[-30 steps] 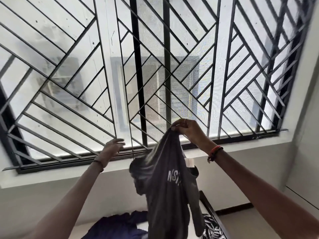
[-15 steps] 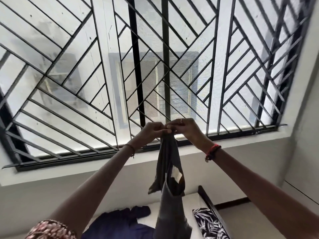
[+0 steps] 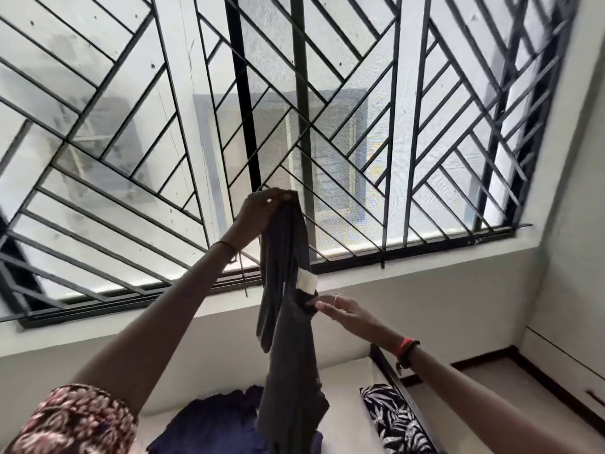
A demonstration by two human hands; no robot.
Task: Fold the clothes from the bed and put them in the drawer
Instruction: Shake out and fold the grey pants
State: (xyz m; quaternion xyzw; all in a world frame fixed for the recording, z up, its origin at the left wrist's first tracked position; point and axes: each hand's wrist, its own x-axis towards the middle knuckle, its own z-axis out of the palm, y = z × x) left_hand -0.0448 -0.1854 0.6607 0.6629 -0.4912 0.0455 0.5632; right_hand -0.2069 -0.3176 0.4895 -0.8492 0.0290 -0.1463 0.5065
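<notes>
Your left hand [image 3: 260, 209] pinches the shirt [image 3: 291, 371] high — grille [image 3: 299, 77] behind. Right hand [image 3: 345, 311], fingers straight, touches it; bed [image 3: 347, 385] below.

Colours on record: charcoal, navy and black against white surfaces.

The hanging garment [image 3: 288, 326] is plain charcoal grey, unpatterned, with a small white label [image 3: 308, 282] part-way down. The bed [image 3: 353, 371] has a white sheet and a near-black frame. On it lie a plain navy cloth [image 3: 209, 424] and a fabric piece [image 3: 396, 421] printed with white leaves on black. The sleeve [image 3: 72, 421] at lower left carries a small floral print in dull red, brown and cream. The band [image 3: 407, 347] on the right wrist is red and black. The window grille [image 3: 131, 191] is black, its bars set in diagonal, chevron-like panels over pale glass. The wall [image 3: 425, 306] is white.
</notes>
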